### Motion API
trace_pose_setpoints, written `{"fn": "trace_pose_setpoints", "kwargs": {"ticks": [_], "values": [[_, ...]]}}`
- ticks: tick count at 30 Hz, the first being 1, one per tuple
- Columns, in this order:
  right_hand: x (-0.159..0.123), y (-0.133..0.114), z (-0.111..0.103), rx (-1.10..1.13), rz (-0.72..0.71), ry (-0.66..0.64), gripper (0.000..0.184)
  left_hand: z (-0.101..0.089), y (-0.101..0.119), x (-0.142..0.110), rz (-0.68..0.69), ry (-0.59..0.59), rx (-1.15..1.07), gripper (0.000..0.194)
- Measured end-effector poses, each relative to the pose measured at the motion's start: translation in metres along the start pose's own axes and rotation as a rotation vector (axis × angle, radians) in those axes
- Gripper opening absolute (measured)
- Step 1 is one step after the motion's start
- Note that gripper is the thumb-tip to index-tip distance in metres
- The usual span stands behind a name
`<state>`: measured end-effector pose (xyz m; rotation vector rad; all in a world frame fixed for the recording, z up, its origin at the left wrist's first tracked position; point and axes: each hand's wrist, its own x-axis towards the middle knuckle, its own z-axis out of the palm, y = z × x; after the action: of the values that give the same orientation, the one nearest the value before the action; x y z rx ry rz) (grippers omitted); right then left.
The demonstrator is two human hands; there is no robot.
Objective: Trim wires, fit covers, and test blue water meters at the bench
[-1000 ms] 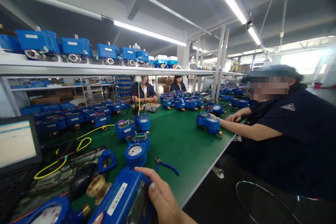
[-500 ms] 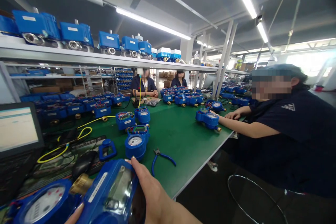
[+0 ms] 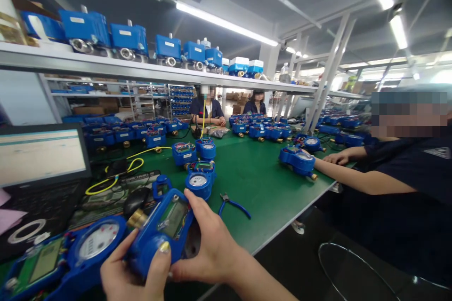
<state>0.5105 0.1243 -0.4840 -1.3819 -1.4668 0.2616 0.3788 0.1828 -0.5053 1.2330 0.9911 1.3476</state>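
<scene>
Fingers (image 3: 122, 246) of left hand (image 3: 136, 277) and right hand (image 3: 212, 240) half-curled, gripping blue meter (image 3: 150, 240) from opposite sides.

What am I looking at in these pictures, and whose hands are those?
No machine works here: one camera, worn on a person's head, looks forward and down, so all the pictures share that view. At the bottom are the wearer's bare left hand and right hand, together holding a blue meter unit with a small display window. On the green tabletop lie blue-handled cutters and more blue units, one with a round dial. To the left stands an open laptop; above runs a shelf of blue units. The forearm at right belongs to a co-worker.
</scene>
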Motion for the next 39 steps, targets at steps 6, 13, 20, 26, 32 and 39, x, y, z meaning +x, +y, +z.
{"fn": "trace_pose_setpoints", "kwargs": {"ticks": [6,13,20,26,32,39], "values": [[0.002,0.004,0.006,-0.040,-0.009,-0.002,0.101,0.007,0.019,-0.012,-0.053,-0.023,-0.065,0.065],[0.003,-0.003,0.015,-0.106,0.039,0.059,0.104,0.000,0.016,-0.013,-0.036,-0.048,-0.018,0.066],[-0.004,0.001,0.015,0.039,0.081,0.143,0.101,0.007,-0.005,-0.006,0.078,0.036,-0.169,0.072],[-0.017,0.012,0.016,0.115,-0.054,0.265,0.103,0.016,-0.008,-0.002,0.088,0.064,-0.255,0.075],[-0.013,0.011,0.013,0.547,-0.046,0.381,0.095,0.019,-0.005,0.003,0.096,0.080,-0.202,0.076],[0.002,0.080,-0.075,0.224,0.482,0.667,0.101,0.025,0.017,-0.017,0.113,0.014,0.038,0.057]]}}
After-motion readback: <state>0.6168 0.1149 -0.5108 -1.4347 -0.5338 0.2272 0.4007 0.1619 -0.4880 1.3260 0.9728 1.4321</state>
